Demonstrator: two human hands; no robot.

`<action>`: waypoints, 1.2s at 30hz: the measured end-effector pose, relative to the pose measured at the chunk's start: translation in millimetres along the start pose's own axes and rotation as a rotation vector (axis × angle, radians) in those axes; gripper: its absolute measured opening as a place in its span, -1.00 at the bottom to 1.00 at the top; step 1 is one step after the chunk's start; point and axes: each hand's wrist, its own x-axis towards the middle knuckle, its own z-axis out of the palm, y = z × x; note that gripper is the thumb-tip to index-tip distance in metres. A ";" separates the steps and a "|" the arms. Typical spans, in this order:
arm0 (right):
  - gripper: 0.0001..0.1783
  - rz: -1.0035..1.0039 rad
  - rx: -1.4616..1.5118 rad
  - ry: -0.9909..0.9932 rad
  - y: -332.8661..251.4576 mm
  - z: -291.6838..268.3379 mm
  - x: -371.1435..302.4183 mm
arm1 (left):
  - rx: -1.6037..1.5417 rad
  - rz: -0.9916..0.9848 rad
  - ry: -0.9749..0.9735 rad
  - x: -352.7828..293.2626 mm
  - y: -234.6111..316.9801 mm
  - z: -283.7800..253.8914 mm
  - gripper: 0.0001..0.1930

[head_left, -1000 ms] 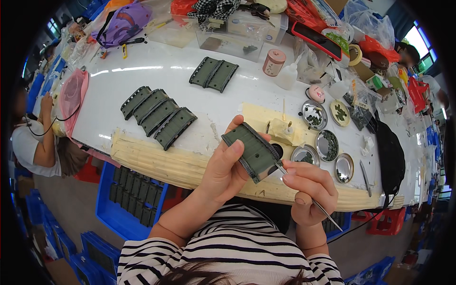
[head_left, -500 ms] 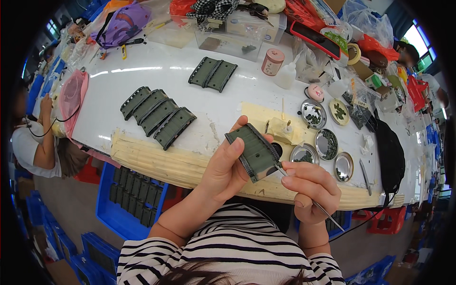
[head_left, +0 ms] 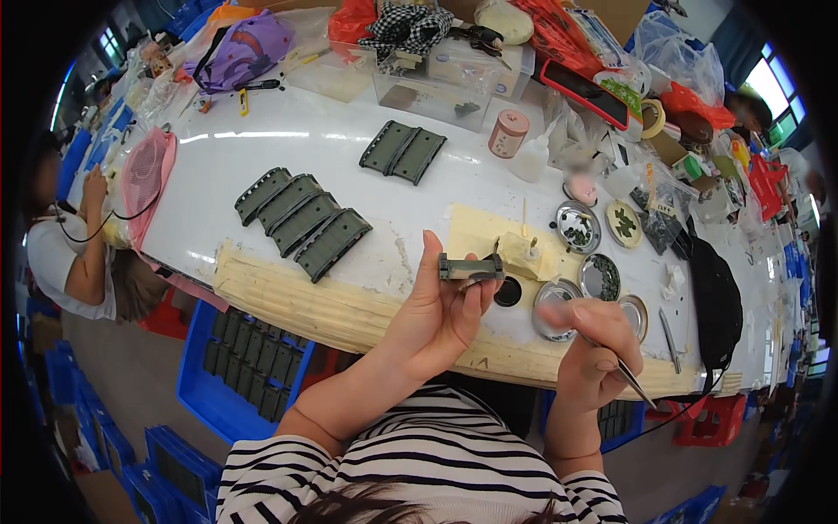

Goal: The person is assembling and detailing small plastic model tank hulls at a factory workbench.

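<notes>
My left hand grips a dark green curved plastic piece between thumb and fingers, tipped so that its narrow edge shows. To the right, apart from that piece, my right hand is closed around a slim metal tool with a pointed rear end; its front end is blurred among the fingers. Close by are a steel dish partly behind my right fingers, a steel dish of small green bits and a cream block with a peg on it.
Several matching green pieces lie at left, with a joined pair farther back. A blue crate of such pieces stands below the table's padded edge. At right are tweezers and a black bag; clutter lines the back.
My left hand has tilted the green piece from broad face to edge-on. My right hand has drawn the metal tool away to the right. The whole view has shifted slightly.
</notes>
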 end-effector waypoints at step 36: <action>-0.61 0.048 -0.225 -0.148 -1.2 7.3 -1.1 | 0.215 0.039 0.105 -10.0 -28.1 -4.1 -0.38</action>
